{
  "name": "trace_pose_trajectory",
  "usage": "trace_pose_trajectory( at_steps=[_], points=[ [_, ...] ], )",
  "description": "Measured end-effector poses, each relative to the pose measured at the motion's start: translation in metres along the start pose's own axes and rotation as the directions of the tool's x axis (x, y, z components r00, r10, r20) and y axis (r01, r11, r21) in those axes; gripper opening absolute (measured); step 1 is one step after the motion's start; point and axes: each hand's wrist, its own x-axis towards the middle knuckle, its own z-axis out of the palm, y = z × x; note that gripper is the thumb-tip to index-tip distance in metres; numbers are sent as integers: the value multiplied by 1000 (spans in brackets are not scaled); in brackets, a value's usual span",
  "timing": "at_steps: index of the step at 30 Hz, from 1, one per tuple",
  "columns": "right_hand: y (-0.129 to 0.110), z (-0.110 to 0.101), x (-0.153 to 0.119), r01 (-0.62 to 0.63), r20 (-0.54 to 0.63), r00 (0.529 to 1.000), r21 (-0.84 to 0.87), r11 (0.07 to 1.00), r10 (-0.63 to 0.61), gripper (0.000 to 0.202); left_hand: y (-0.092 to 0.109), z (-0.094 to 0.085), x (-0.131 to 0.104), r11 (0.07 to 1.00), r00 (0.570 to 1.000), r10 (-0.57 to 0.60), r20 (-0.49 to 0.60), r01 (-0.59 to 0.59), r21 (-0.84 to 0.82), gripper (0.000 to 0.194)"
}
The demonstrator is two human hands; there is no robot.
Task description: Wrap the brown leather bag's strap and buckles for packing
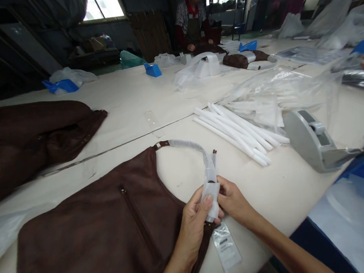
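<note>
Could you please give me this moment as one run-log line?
left grip: holding wrap over strap; right grip: at wrap's edge; bag: lying on table; rods: piled on table

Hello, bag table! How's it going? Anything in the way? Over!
Left hand pinching white wrap on strap; right hand at wrap's edge. Brown bag lying flat. White rods, tape dispenser clear of strap.

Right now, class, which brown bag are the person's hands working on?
The near bag, with the slanting zip: left hand and right hand are at its wrapped strap. The left bag and rear bag lie away from them.
</note>
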Motion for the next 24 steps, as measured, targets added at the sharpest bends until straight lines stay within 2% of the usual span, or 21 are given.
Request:
trace_pose_trajectory(
  at_steps=[3,8,10,14,17,20,22,24],
  points=[
    [-9,0,-3,-97,57,994,44,994,94,15,-1,1,1,1000,1000,10,-5,-10,-20,72],
    [-28,-9,-21,-211,284,951,317,925,120,19,-2,6,2,997,998,60,-2,-60,-51,75],
    [-30,-8,-24,-211,248,959,304,929,136,24,-2,7,2,995,995,96,2,-96,-37,70],
    [-22,3,-21,-176,46,984,213,961,170,37,-4,4,5,980,980,195,-39,-193,52,57],
    [-16,10,-18,-132,-17,990,252,959,141,39,-5,0,8,933,948,299,-113,-266,243,55],
    [-12,13,-18,-83,-35,995,276,958,96,35,5,-1,2,869,924,340,-175,-238,434,53],
    [-11,14,-20,-54,-42,997,289,956,69,35,23,-5,-14,782,929,337,-150,-187,595,49],
    [-13,12,-20,-32,-63,997,292,956,53,35,46,-18,-37,571,931,354,-93,-136,810,47]
  ],
)
